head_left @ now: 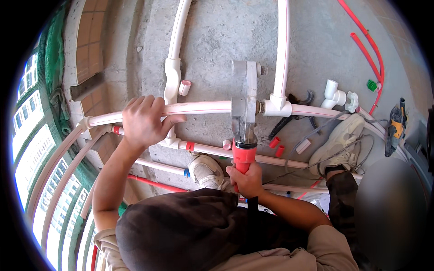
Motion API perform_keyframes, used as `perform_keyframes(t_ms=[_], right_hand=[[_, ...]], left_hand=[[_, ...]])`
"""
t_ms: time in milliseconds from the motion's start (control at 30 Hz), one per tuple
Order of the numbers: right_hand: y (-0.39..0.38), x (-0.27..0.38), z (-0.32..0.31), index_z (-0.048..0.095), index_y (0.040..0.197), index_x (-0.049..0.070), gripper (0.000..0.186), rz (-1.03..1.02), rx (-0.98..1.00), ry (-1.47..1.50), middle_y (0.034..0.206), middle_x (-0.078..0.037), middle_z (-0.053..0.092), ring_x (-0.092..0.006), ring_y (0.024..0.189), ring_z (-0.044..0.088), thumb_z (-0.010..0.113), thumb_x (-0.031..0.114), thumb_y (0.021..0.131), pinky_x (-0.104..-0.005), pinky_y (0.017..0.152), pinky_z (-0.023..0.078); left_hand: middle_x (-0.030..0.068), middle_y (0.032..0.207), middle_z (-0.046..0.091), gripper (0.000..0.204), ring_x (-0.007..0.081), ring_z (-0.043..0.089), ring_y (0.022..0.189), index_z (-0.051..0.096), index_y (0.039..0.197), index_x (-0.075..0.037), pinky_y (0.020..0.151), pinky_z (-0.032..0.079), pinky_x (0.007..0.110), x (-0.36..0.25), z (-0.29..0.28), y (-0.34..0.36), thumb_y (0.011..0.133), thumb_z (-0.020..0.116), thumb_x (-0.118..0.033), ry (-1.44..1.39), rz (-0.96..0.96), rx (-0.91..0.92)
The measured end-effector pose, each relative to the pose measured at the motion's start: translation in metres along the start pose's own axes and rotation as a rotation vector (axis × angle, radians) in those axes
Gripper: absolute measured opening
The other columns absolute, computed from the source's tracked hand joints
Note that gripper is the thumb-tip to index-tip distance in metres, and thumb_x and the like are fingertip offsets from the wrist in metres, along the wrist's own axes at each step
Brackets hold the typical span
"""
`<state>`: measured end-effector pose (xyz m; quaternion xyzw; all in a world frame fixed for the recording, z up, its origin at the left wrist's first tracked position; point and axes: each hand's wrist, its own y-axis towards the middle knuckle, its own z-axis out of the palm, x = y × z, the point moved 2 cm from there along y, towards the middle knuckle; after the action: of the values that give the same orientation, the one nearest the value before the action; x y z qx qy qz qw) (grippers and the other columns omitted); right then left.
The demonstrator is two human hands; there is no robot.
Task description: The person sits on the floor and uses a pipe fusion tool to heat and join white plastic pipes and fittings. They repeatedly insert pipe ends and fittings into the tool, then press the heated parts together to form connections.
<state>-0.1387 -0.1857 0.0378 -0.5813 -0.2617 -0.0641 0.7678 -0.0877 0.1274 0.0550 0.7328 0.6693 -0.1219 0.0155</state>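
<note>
My left hand [143, 119] is closed over a white plastic pipe [199, 108] with a thin red stripe, its thumb lying along the pipe. In my right hand [247, 179] is the red handle of a pipe fusion welder [244, 156], held upright in the view with its grey metal heating plate [244, 90] pointing away from me. The pipe's right end meets the plate's left side; the joint itself is hidden. Close against the other side stands a white tee fitting [276, 107], with a brass-coloured piece between them. A vertical pipe [282, 49] runs up from the tee.
Under the tee lies a black-handled hand tool [281, 127]. Red pipe offcuts [275, 142], white fittings [333, 95] and a grey cable [298, 144] are on the concrete floor. A yellow-and-black tool [397, 124] is at right. More pipes [208, 149] cross near my shoes; green netting [54, 58] hangs left.
</note>
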Motion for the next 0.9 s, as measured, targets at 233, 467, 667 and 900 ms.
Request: perform_keyframes(t_ms=[233, 467, 667, 900], right_hand=[[-0.001, 0.001, -0.002, 0.056, 0.104, -0.001, 0.021, 0.047, 0.002, 0.027, 0.065, -0.003, 0.059, -0.0095, 0.050, 0.054, 0.069, 0.007, 0.091, -0.0274, 0.045, 0.043], [-0.001, -0.004, -0.002, 0.056, 0.100, 0.002, 0.019, 0.067, 0.008, 0.050, 0.062, -0.003, 0.058, -0.0099, 0.048, 0.052, 0.070, 0.009, 0.090, -0.0273, 0.044, 0.042], [-0.003, -0.004, -0.008, 0.056, 0.096, 0.003, 0.018, 0.120, 0.023, 0.037, 0.062, -0.003, 0.057, -0.0107, 0.047, 0.052, 0.071, 0.011, 0.090, -0.0274, 0.043, 0.041], [-0.006, -0.008, -0.029, 0.057, 0.095, 0.003, 0.018, 0.196, -0.011, -0.005, 0.063, -0.003, 0.059, -0.0108, 0.048, 0.054, 0.072, 0.010, 0.088, -0.0277, 0.043, 0.042]], left_hand=[[0.0088, 0.063, 0.051, 0.052, 0.0307, 0.057, 0.056, 0.053, 0.073, -0.006, 0.053, 0.045, 0.041, -0.024, -0.005, 0.017, 0.084, 0.072, -0.053, -0.128, -0.003, 0.093], [0.0100, 0.061, 0.053, 0.050, 0.0330, 0.057, 0.055, 0.052, 0.074, -0.006, 0.054, 0.045, 0.044, -0.029, 0.001, 0.026, 0.085, 0.072, -0.051, -0.229, -0.023, 0.151], [0.0090, 0.060, 0.053, 0.050, 0.0316, 0.057, 0.053, 0.050, 0.069, -0.008, 0.052, 0.045, 0.043, -0.033, 0.003, 0.031, 0.084, 0.074, -0.050, -0.233, -0.003, 0.165], [0.0083, 0.059, 0.052, 0.051, 0.0307, 0.055, 0.052, 0.048, 0.067, -0.009, 0.051, 0.043, 0.041, -0.051, 0.005, 0.048, 0.083, 0.076, -0.049, -0.239, 0.023, 0.169]])
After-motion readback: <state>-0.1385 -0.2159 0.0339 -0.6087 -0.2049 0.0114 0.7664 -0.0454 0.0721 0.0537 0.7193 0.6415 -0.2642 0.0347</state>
